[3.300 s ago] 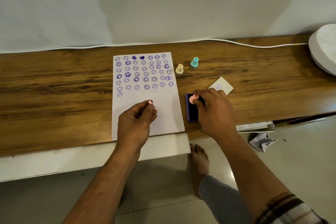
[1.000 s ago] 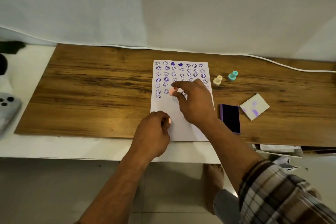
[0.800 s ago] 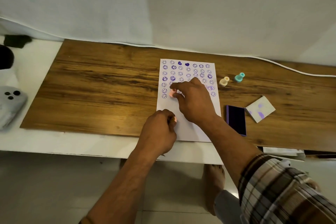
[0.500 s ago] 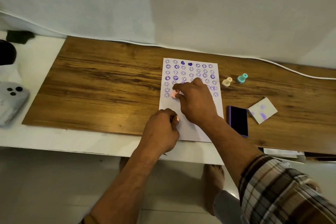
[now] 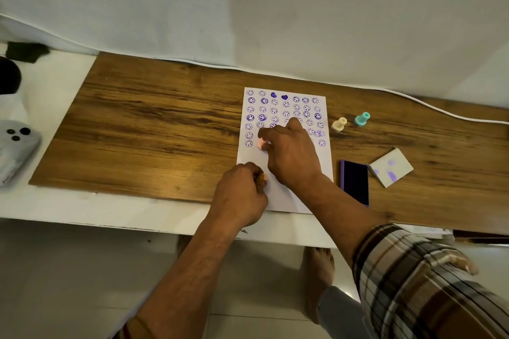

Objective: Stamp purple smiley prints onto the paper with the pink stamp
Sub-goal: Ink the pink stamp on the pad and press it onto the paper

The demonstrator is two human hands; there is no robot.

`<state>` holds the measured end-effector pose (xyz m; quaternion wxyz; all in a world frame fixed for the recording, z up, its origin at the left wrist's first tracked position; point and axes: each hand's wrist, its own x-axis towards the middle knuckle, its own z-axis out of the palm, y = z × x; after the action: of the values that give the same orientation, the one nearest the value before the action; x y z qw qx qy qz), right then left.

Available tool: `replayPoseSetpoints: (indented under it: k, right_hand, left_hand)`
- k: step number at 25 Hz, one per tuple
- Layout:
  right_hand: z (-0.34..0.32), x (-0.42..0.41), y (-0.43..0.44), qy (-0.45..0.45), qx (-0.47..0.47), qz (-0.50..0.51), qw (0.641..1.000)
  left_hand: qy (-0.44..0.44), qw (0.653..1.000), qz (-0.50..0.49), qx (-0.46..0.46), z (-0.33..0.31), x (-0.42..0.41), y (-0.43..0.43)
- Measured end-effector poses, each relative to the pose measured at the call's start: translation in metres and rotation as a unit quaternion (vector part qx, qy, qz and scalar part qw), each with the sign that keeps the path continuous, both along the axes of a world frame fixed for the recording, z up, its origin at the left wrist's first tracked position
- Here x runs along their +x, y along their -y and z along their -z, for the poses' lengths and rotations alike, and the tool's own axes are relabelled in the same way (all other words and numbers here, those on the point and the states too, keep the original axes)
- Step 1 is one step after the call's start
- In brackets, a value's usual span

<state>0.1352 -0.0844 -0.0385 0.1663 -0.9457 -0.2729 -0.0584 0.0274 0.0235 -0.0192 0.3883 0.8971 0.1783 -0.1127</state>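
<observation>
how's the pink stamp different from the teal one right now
The pink stamp is pinched in the right hand and pressed on the paper; the teal stamp stands free on the wooden board, untouched. The pink stamp is among the purple smiley prints; the teal stamp sits off the paper, beside a cream stamp. Both look like small knob-shaped stamps.

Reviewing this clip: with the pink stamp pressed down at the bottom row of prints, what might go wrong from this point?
1. The pink stamp sits close beside the last smiley in the left column; a slight drift could overlap prints.
2. The right hand covers fresh prints in the lower rows and may smear them.
3. The left hand pins only the paper near its lower left, so the sheet might pivot when the stamp lifts.
</observation>
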Motion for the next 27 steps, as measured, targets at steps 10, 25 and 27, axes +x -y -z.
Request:
replayPoseSetpoints:
  k: [10,25,27]
  right_hand:
    - [0.004,0.005,-0.001,0.011,-0.011,-0.044,0.999]
    - [-0.053,-0.051,0.053,-0.181,0.443,0.270,0.836]
    - [-0.059,-0.077,0.076,-0.224,0.445,0.278,0.822]
  left_hand:
    - [-0.004,1.000,-0.004,-0.002,0.001,0.001,-0.001]
    - [0.074,0.984,-0.084,-0.140,-0.002,0.006,-0.006]
    - [0.065,0.956,-0.119,-0.259,-0.005,0.007,-0.002]
